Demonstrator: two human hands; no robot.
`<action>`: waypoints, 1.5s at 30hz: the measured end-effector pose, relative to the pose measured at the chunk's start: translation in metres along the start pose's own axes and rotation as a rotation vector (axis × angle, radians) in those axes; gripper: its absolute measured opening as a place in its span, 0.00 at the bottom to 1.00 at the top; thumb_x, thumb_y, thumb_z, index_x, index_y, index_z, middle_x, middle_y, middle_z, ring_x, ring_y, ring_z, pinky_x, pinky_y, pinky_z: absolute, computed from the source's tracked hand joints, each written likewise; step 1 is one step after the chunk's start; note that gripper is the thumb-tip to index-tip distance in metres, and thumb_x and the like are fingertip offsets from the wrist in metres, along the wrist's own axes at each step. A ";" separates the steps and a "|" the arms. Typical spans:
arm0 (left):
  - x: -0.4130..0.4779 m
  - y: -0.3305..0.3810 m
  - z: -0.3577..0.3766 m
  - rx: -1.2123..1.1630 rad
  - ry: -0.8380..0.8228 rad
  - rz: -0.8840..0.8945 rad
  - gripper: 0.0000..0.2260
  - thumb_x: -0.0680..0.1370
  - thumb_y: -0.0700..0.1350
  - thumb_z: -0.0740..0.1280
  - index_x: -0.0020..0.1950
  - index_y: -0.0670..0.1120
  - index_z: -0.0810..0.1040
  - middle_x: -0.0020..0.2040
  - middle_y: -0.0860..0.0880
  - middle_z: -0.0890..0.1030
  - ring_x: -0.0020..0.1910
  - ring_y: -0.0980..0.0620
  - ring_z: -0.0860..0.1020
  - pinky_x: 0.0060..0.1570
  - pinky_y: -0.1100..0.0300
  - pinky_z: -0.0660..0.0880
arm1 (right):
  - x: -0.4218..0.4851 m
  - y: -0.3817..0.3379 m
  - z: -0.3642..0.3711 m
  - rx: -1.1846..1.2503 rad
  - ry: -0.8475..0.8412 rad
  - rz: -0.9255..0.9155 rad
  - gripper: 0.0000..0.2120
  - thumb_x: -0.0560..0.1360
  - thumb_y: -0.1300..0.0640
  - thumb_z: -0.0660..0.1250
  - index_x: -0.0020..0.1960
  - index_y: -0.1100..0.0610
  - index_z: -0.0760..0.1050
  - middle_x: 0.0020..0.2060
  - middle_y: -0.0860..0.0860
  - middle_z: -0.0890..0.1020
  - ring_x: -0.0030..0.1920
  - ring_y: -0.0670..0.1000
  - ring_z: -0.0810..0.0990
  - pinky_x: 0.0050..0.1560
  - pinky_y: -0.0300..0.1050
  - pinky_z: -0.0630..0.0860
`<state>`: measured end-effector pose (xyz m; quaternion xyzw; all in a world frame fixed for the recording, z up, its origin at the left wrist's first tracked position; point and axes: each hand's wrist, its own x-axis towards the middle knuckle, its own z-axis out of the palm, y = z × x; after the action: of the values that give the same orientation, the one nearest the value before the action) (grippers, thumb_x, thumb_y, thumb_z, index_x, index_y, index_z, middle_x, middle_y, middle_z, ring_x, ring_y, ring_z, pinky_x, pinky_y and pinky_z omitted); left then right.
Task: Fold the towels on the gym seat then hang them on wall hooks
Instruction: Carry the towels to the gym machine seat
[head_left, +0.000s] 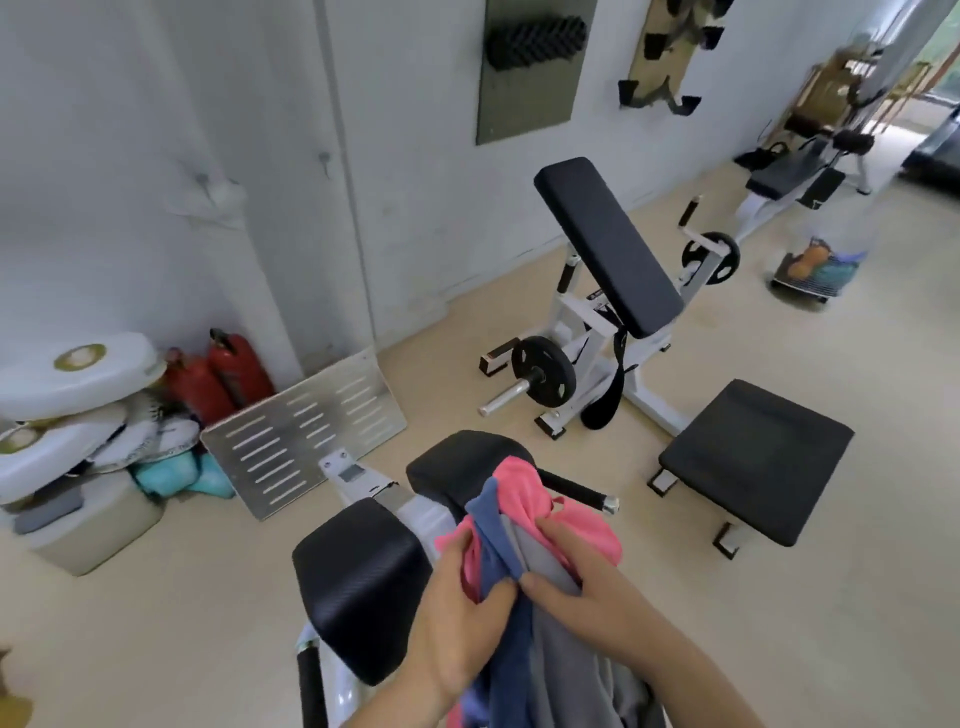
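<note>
Above padded black seat (358, 587): left grip (460, 618), right grip (587, 587) clutching bunched pink, blue, grey towels (522, 493).

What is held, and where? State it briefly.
Three bunched towels: left hand grips pink towel and blue towel, right hand grips grey towel, just below the bunch's top.

The left hand (457, 618) and the right hand (587, 587) both grip the towels (511, 551) in one bunch: a pink towel (519, 483), a blue towel (491, 525) and a grey towel (566, 670). The bunch is over a black gym seat (358, 577). Two red fire extinguishers (234, 374) stand by the wall (130, 130).
</note>
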<state>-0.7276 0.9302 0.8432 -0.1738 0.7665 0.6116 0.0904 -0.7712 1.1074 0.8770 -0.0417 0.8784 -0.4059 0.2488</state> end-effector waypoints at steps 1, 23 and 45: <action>0.012 0.004 -0.006 -0.008 0.011 0.006 0.32 0.71 0.57 0.74 0.74 0.57 0.68 0.66 0.59 0.78 0.64 0.61 0.76 0.65 0.63 0.74 | 0.018 -0.005 -0.003 -0.008 -0.028 -0.029 0.37 0.75 0.36 0.70 0.79 0.42 0.60 0.72 0.34 0.64 0.74 0.39 0.64 0.72 0.38 0.63; 0.170 -0.059 0.003 0.106 0.350 -0.371 0.14 0.79 0.40 0.63 0.63 0.45 0.79 0.58 0.48 0.83 0.52 0.57 0.77 0.59 0.59 0.75 | 0.311 0.001 0.047 -0.417 -0.783 -0.240 0.22 0.83 0.60 0.61 0.77 0.58 0.69 0.75 0.54 0.71 0.75 0.53 0.68 0.67 0.36 0.62; 0.206 -0.105 -0.035 0.201 0.208 -0.421 0.22 0.80 0.47 0.66 0.75 0.53 0.73 0.71 0.53 0.78 0.67 0.54 0.77 0.67 0.61 0.71 | 0.345 -0.004 0.058 -0.375 -0.577 -0.245 0.20 0.66 0.32 0.71 0.49 0.44 0.77 0.48 0.40 0.77 0.47 0.43 0.79 0.49 0.42 0.78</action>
<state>-0.8756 0.8438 0.6838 -0.3817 0.7755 0.4788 0.1535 -1.0458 0.9699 0.7088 -0.3042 0.8197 -0.2363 0.4239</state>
